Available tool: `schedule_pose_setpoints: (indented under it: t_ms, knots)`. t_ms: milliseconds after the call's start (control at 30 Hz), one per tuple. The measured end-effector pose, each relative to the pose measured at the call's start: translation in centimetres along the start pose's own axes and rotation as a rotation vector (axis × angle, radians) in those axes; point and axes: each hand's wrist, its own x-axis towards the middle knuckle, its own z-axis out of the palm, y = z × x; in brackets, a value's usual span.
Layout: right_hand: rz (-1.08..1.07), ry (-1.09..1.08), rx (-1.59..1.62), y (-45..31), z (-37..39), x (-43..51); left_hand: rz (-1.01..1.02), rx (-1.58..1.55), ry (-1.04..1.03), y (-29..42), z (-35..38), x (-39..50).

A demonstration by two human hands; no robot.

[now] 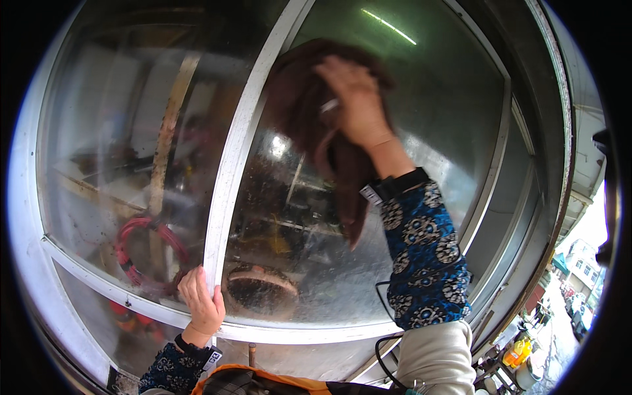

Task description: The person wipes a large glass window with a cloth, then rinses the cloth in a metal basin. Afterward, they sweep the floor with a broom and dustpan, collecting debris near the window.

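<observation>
My right hand point(353, 101) presses a dark brown cloth point(340, 168) against the upper part of a glass pane point(434, 123); hand and cloth are blurred. A lower end of the cloth hangs down in front of the glass. At the lower left, my left hand point(202, 301) rests with its fingers on the white window frame's upright bar point(232, 173), near where it meets the bottom rail point(306, 333). That hand holds no loose object.
Behind the glass are a coil of red hose or cable point(126, 266) and a round basket-like container point(261, 289). Black cables hang beside my right sleeve. At the lower right, orange bottles point(517, 353) stand near a bucket point(531, 373), beside a street.
</observation>
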Motion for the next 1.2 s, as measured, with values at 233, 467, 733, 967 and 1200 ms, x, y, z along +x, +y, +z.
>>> schedule_pose_setpoints:
  t_ms: [233, 467, 733, 967, 1200]
  knots:
    - [0.102, -0.188, -0.08, 1.4, -1.7, 2.0, 0.016, 0.055, 0.006, -0.1, 0.2, -0.3]
    - [0.247, 0.01, -0.259, 14.6, -7.8, -6.4, 0.024, 0.071, 0.033, 0.1, 0.4, -0.5]
    - [0.854, 0.21, 0.028, 25.1, -14.1, -32.3, -0.009, 0.059, 0.034, 0.5, 0.7, -0.4]
    - [1.186, 0.267, 0.072, 15.5, -16.8, -50.1, -0.049, 0.02, 0.056, -0.3, 1.3, -1.6]
    - [1.431, 0.236, -0.167, 0.1, -15.5, -61.9, -0.065, -0.003, 0.067, -1.8, 2.6, -3.0]
